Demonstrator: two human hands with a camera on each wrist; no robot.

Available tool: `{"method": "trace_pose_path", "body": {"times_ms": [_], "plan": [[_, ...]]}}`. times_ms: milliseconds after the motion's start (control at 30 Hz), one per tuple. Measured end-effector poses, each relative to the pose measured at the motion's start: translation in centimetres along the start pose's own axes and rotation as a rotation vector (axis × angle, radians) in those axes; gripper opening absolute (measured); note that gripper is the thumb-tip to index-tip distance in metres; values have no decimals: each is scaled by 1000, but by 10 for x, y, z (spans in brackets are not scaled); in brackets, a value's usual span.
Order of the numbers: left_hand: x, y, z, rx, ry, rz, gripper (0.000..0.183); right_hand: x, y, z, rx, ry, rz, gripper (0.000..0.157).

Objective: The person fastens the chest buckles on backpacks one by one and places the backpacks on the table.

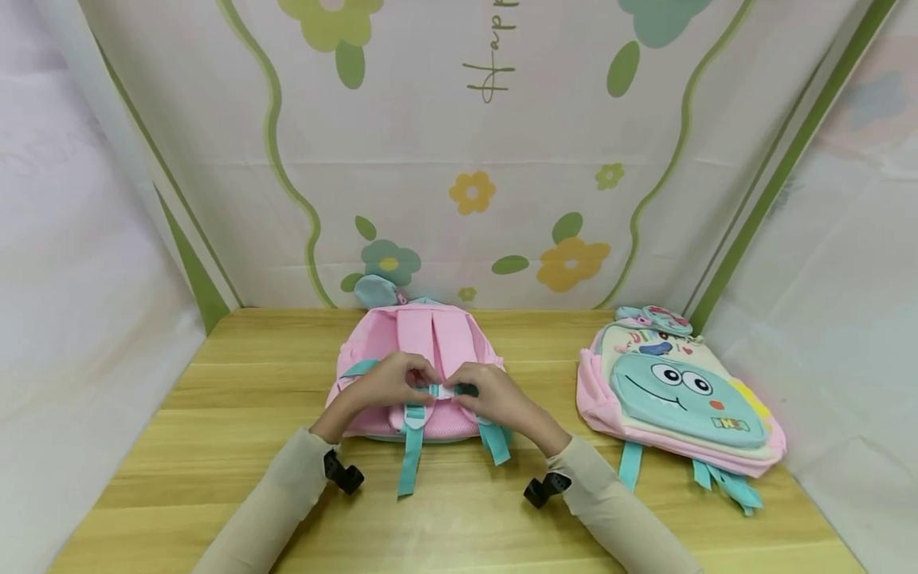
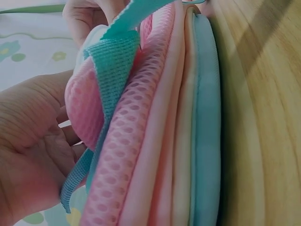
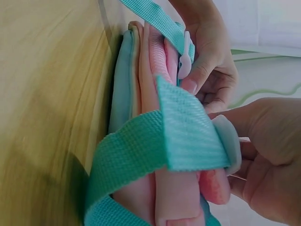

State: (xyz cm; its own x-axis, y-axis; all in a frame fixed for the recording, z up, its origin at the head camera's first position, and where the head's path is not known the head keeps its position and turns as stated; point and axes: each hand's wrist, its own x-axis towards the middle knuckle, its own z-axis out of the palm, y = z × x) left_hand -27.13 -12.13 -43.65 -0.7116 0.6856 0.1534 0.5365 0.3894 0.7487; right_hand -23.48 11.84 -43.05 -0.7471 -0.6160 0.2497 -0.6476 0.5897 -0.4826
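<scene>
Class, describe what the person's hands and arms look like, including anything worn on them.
The left sleeve and right sleeve are plain beige. A small black device is worn at each wrist. The left hand and right hand wear no gloves; no cables show.

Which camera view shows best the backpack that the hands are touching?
The head view: it frames the backpack whole, although the left hand and right hand cover parts. Both wrist views give cropped close-ups, chiefly its layered edge and teal straps.
</scene>
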Motion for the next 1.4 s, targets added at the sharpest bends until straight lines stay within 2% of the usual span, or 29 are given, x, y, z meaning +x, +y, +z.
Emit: {"method": "trace_pose_path", "body": {"times_ms": [267, 533, 800, 900, 1000, 1133, 1233, 1400], "plan": [[-1, 7, -5, 31, -15, 0, 19, 1, -3, -9, 15, -101, -5, 26], [3, 19, -15, 5, 27, 29, 17, 2, -4, -24, 52, -166, -15, 33], [1, 28, -29, 75, 63, 17, 20, 4, -9, -46, 93, -240, 42, 45], [0, 34, -37, 132, 69, 18, 19, 4, -9, -60, 106, -246, 73, 47], [2, 39, -47, 194, 101, 39, 17, 6, -6, -77, 91, -235, 89, 48], [6, 43, -59, 257, 169, 81, 15, 8, -3, -103, 46, -174, 86, 49], [9, 43, -67, 316, 214, 111, 18, 9, -1, -120, 20, -102, 98, 48], [10, 39, -79, 461, 283, 119, 30, 13, 12, -138, -32, 51, 173, 45]]}}
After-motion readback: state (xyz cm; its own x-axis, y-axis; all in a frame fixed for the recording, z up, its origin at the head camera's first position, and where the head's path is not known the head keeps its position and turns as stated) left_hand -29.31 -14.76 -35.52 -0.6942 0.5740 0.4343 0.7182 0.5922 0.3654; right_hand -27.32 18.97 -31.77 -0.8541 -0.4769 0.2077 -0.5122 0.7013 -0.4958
